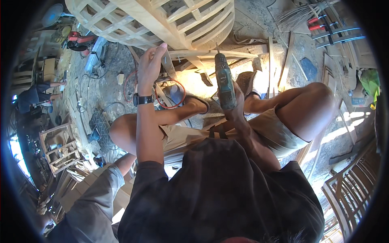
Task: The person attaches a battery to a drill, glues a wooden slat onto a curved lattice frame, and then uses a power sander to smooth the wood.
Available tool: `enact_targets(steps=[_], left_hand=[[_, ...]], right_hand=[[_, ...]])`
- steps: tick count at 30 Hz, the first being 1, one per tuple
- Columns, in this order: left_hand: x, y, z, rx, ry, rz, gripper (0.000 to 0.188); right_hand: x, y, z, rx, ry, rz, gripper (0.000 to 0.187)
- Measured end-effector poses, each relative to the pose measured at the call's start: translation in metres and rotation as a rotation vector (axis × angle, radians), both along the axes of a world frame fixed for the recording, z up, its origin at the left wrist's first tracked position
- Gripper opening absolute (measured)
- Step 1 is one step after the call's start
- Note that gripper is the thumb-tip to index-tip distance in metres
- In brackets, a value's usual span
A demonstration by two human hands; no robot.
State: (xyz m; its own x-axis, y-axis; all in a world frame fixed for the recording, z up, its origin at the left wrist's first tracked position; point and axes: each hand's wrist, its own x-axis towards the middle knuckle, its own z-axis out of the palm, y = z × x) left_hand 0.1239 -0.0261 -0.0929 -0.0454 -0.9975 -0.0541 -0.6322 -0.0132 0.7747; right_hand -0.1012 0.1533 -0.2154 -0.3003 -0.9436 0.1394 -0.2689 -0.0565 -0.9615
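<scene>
My right hand (236, 101) is wrapped round the grip of a dark green and black cordless drill (225, 79). The drill's bit points away from me, toward the lower edge of a curved wooden lattice frame (158, 21). My left hand (150, 65), with a dark watch on the wrist, is raised beside the frame's near edge. Its fingers are stretched out, with a fingertip at or close to the wood; whether they touch cannot be told. A small screw (178, 59) appears to stick out of the wood just right of that hand.
A red hose (170, 107) loops by my left foot. Wood strips (287, 62) lie on the dusty floor at right, near red-handled clamps (317, 23). A red power tool (79, 41) is at far left. Another person's leg (99, 194) shows at lower left, a slatted wooden piece (350, 188) at lower right.
</scene>
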Motion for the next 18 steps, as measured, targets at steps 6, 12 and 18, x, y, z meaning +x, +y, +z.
enact_targets(steps=[6, 12, 18], left_hand=[[-0.004, -0.001, -0.001, -0.165, -0.067, 0.064, 0.055], [-0.014, 0.004, 0.023, -0.042, -0.209, 0.034, 0.060], [-0.012, 0.009, 0.015, -0.136, -0.295, -0.037, 0.056]], right_hand=[[0.000, -0.002, 0.011, 0.100, -0.104, -0.034, 0.033], [0.001, -0.004, 0.018, 0.042, -0.074, -0.059, 0.020], [0.014, 0.002, 0.007, 0.070, -0.060, -0.112, 0.029]])
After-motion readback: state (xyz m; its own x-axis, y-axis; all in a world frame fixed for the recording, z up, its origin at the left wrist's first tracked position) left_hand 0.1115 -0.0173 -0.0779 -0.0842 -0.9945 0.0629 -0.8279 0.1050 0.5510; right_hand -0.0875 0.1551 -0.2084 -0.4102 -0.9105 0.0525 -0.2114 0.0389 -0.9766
